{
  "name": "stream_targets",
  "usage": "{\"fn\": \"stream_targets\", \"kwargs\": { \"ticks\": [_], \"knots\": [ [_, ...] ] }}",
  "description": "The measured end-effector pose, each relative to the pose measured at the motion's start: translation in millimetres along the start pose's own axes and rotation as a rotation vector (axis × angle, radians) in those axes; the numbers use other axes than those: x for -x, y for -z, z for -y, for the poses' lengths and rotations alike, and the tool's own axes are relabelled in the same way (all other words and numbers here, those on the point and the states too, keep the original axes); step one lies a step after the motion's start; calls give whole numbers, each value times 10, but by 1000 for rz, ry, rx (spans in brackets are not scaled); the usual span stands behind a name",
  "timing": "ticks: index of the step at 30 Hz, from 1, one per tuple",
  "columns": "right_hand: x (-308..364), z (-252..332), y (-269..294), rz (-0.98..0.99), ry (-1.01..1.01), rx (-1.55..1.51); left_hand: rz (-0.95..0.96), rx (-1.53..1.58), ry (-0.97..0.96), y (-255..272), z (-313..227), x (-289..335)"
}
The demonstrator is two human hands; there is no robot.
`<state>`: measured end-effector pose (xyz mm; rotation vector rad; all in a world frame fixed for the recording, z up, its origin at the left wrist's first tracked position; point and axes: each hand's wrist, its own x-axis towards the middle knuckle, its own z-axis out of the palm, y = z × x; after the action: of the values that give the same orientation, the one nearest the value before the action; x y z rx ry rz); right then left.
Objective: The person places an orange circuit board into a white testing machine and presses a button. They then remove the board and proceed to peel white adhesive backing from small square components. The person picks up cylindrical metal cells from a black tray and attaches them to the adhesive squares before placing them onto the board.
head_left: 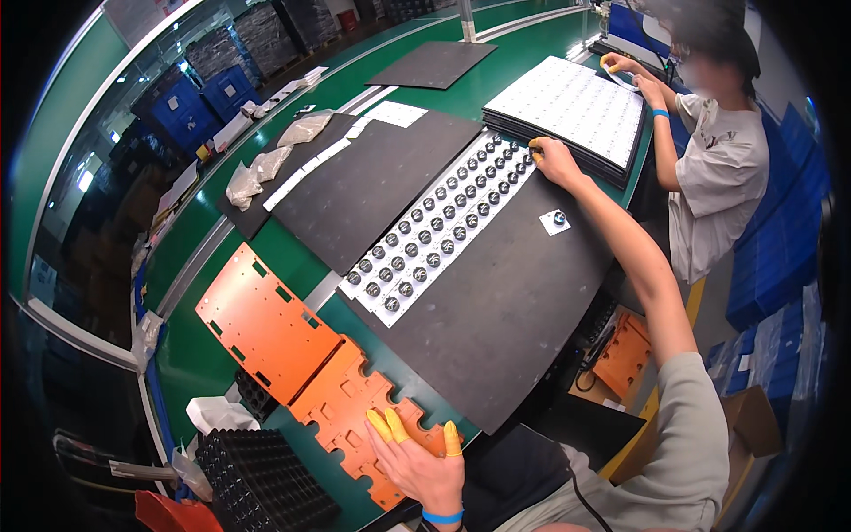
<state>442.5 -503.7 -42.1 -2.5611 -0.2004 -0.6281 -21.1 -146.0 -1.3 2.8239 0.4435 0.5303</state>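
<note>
My left hand [417, 457], with yellow finger cots, lies with fingers spread on an orange plate with notched edges [350, 403]. My right hand [558, 164] reaches to the far right end of a white card strip [390, 315]. Its fingers are bent together there; what they hold, if anything, is hidden. Rows of small round black parts [433, 260] stand on the strip. The strip lies on a black board [514, 301]. On that board, nearer me, a small white card [551, 223] bears a single round part [558, 218].
A flat orange panel [266, 324] adjoins the notched plate. A stack of black boards topped with white sheets [567, 106] stands far right, beside a co-worker [722, 160] holding a white piece. Plastic bags [257, 177] lie far left; black ridged trays [261, 483] are near left.
</note>
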Motion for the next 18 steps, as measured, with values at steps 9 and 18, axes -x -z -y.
{"fn": "stream_targets", "kwargs": {
  "ticks": [9,18],
  "knots": [
    [14,-11,30,35,-1,-40,5,-6,2,-20,16,10],
    [105,32,-26,-59,-32,-27,25,-5,3,-13,11,-8]
  ]
}}
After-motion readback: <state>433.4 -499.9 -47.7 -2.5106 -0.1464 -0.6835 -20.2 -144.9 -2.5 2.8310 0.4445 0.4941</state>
